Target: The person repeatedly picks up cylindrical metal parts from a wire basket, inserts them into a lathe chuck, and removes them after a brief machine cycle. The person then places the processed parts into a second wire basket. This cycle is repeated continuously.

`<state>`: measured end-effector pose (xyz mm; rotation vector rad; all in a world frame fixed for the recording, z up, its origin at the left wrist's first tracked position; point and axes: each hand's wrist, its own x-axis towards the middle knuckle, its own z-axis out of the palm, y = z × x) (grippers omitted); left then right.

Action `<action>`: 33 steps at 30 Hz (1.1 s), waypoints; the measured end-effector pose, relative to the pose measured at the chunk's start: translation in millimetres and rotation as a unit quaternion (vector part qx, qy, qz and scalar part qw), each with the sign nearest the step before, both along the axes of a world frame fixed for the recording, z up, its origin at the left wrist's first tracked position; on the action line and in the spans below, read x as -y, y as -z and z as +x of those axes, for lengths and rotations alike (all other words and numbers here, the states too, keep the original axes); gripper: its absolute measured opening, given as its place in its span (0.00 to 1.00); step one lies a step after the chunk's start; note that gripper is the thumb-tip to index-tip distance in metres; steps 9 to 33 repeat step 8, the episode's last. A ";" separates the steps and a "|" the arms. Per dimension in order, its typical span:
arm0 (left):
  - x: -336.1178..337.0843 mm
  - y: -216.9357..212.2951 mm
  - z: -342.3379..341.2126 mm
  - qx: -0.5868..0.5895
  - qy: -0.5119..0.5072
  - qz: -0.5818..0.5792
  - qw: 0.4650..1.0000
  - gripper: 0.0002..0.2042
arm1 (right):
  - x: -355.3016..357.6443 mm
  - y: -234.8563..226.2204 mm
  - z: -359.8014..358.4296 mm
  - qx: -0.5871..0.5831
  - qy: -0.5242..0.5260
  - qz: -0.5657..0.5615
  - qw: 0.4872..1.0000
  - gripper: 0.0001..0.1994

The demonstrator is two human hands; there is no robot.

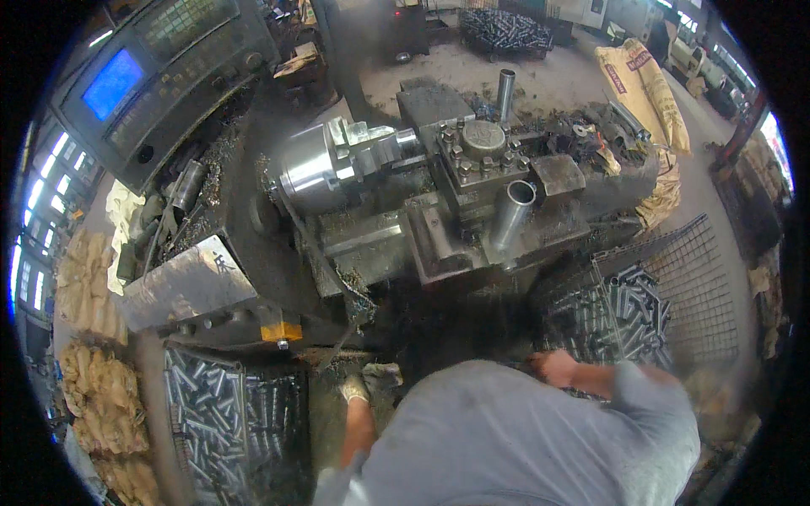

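Note:
My left hand, in a pale glove, is low in front of the lathe, beside a greyish lump that I cannot make out. Its fingers are too indistinct to read. Off to the right, my right hand is smeared by motion at the near left side of a wire basket full of short metal tubes. Whether it holds one does not show. Ahead, the lathe's chuck has a short metal piece in its jaws. The tool post stands to its right.
An open-ended tube stands upright on the carriage, another behind the tool post. At lower left is a second bin of metal tubes. A control panel with a blue screen rises at upper left. Sacks are at far right.

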<state>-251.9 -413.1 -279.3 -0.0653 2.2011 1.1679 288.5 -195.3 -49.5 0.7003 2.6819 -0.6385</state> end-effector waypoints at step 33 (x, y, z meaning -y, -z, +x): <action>8.0 -29.9 16.6 0.130 -0.112 0.155 0.973 0.24 | -68.9 -127.1 -31.3 -0.241 0.333 -0.114 0.904 0.10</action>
